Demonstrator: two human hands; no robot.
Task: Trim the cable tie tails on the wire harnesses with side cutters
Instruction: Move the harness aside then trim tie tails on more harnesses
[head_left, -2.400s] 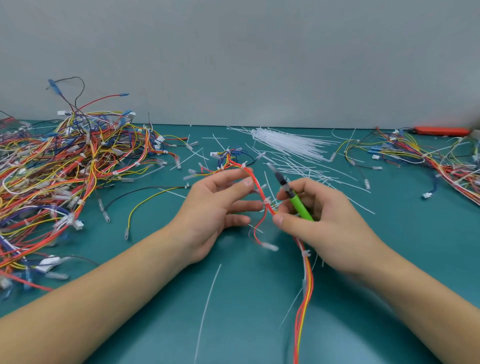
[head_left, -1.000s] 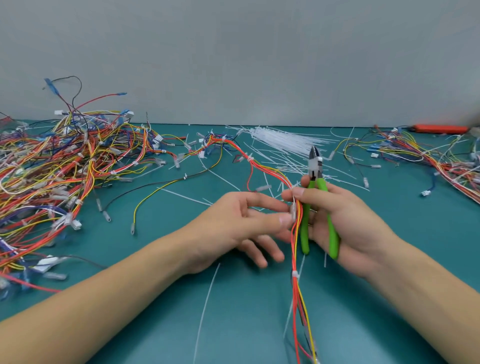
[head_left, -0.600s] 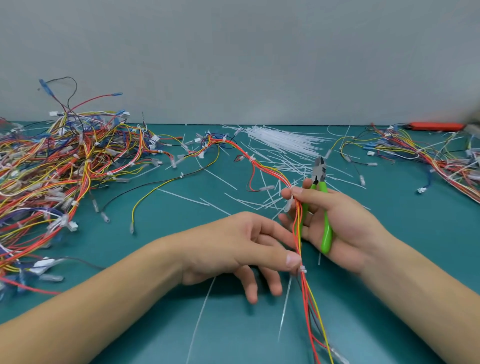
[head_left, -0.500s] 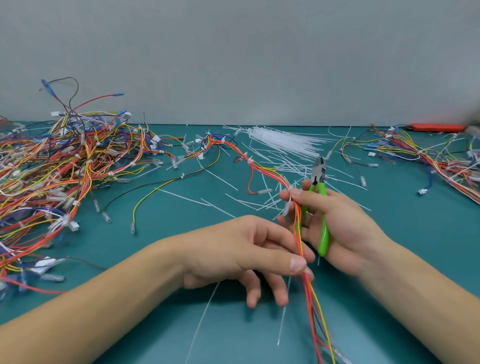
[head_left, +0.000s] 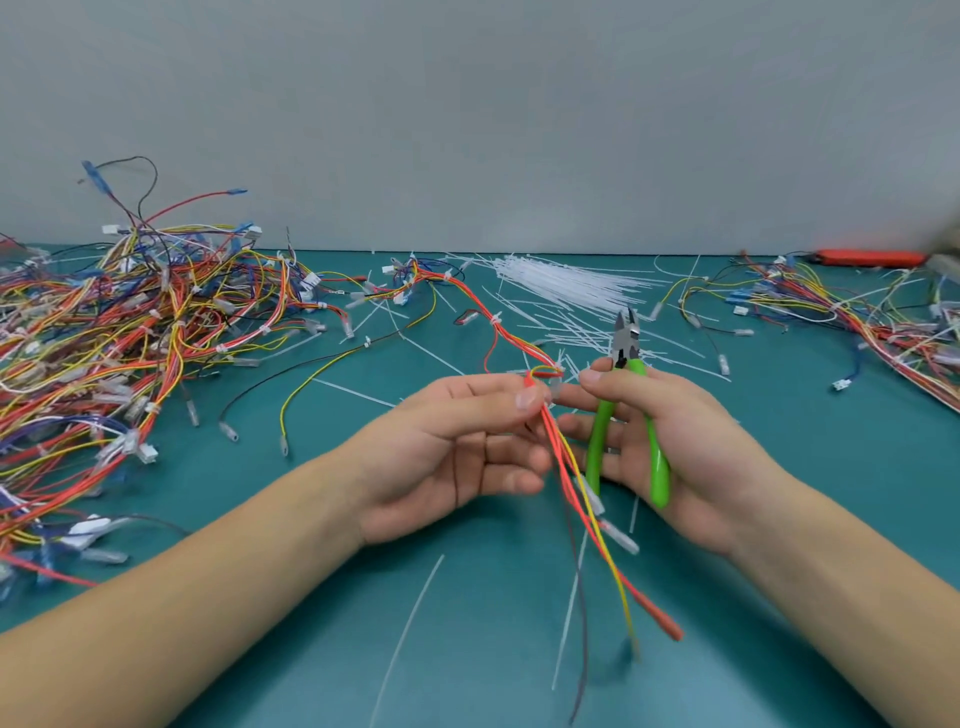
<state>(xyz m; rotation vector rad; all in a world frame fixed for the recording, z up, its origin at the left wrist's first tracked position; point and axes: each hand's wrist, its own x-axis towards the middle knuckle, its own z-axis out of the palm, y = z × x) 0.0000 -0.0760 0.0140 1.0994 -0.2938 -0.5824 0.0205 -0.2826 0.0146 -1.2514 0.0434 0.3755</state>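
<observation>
- Nearest, loose wire ends (head_left: 613, 566) hang blurred over the table (head_left: 260, 499).
- Left hand (head_left: 452, 457) pinches the harness (head_left: 540, 395) — thumb and forefinger.
- Right hand (head_left: 670, 441) grips green cutters (head_left: 626, 426), tip upward, jaws slightly apart.
- Beyond — white ties (head_left: 571, 283); wire heaps (head_left: 119, 332) far left and right.

Both forearms come in from the lower corners, the left from about 8 o'clock, the right from about 4 o'clock, and the hands meet at centre. The left hand (head_left: 457, 447) lies palm up, thumb and forefinger pinched together at its 2 o'clock tip, the other fingers loosely curled. The right hand (head_left: 670, 441) faces it, palm turned inward, fingers wrapped, thumb tip pointing toward 9 o'clock, almost touching the left thumb.
</observation>
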